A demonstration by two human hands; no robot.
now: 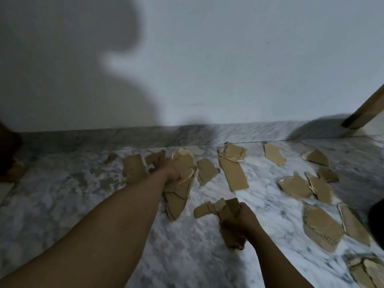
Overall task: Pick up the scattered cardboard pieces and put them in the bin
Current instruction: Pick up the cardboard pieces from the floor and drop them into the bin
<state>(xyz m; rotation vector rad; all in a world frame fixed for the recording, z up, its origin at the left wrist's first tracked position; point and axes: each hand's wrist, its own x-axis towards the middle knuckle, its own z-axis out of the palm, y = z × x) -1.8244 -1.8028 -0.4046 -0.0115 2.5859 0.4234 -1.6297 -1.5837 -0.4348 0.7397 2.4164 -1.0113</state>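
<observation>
Torn brown cardboard pieces lie scattered over a grey-white marble floor [83, 196]. My left hand [169, 168] reaches far forward and grips a stack of several cardboard pieces [180, 183] that hangs down from it. My right hand [243, 219] is nearer and grips a bundle of cardboard strips [226, 213]. Loose pieces lie beyond them: a long strip [233, 173], a piece at the left [134, 169], and more at the right [321, 225]. No bin is clearly in view.
A pale wall [228, 59] with a marble skirting closes off the far side. A wooden leg [363, 113] leans in at the upper right. Something dark [8, 150] sits at the left edge and another dark shape [377, 217] at the right edge.
</observation>
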